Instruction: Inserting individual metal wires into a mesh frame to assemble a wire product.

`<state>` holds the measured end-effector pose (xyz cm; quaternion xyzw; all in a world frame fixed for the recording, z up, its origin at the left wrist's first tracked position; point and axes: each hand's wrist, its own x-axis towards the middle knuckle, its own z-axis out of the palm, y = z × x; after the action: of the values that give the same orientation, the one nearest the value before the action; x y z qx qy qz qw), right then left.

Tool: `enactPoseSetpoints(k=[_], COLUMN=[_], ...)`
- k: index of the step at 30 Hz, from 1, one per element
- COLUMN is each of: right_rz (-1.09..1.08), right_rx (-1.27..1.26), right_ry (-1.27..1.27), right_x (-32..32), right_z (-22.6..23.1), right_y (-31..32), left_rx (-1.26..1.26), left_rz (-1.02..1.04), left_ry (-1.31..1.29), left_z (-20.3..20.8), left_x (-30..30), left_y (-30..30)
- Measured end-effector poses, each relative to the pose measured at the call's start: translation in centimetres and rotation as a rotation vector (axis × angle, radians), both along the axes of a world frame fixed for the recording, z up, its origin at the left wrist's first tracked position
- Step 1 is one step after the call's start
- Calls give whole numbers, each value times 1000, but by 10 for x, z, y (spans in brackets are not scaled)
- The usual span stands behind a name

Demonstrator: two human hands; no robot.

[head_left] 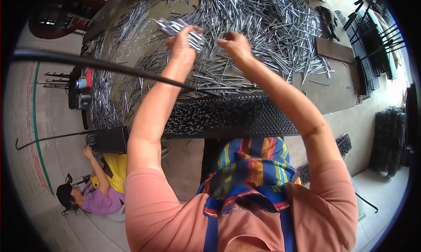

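My left hand (182, 44) is raised over the table and is closed around a bundle of short silvery metal rods (177, 27) that stick out to the upper left. My right hand (237, 46) hovers beside it, fingers curled over the big heap of loose metal rods (263, 28) that covers the table. Whether the right hand holds any rods I cannot tell. Just in front of my body lies a black perforated block (232, 116) filled with several upright rods.
A long black curved bar (101, 64) crosses in front of the table at the left. Another person (94, 188) in a purple top crouches on the floor at the lower left. Black wire racks (372, 46) and stacked grids (390, 140) stand at the right.
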<state>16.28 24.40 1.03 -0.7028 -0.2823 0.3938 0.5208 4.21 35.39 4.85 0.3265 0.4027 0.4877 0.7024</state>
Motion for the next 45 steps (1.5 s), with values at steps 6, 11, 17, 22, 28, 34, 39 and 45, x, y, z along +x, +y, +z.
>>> enactPoseSetpoints(k=[6, 11, 17, 22, 28, 34, 39, 45], right_rz=[90, 279, 517, 674, -27, 138, 180, 117], right_rx=[214, 374, 618, 230, 286, -134, -76, -95], right_ry=[-289, -223, -364, 202, 476, 375, 146, 408], right_x=[16, -44, -108, -137, -128, -133, -130, -131], right_z=[43, 80, 41, 2, -20, -19, -26, -36], right_y=[-105, -190, -249, -331, -337, -330, -318, -318], left_rx=[68, 81, -216, -430, -338, -516, -468, -530], left_rz=[-17, -335, -763, -1011, -683, -447, -491, -468], left_ry=[-131, 11, -19, -103, -86, 75, 21, 64], left_z=[49, 80, -7, -39, -48, -84, -75, -69], left_x=[-132, -162, -175, -193, -176, -156, -158, -162], left_y=[-7, -176, -358, -388, -375, -364, -372, -371])
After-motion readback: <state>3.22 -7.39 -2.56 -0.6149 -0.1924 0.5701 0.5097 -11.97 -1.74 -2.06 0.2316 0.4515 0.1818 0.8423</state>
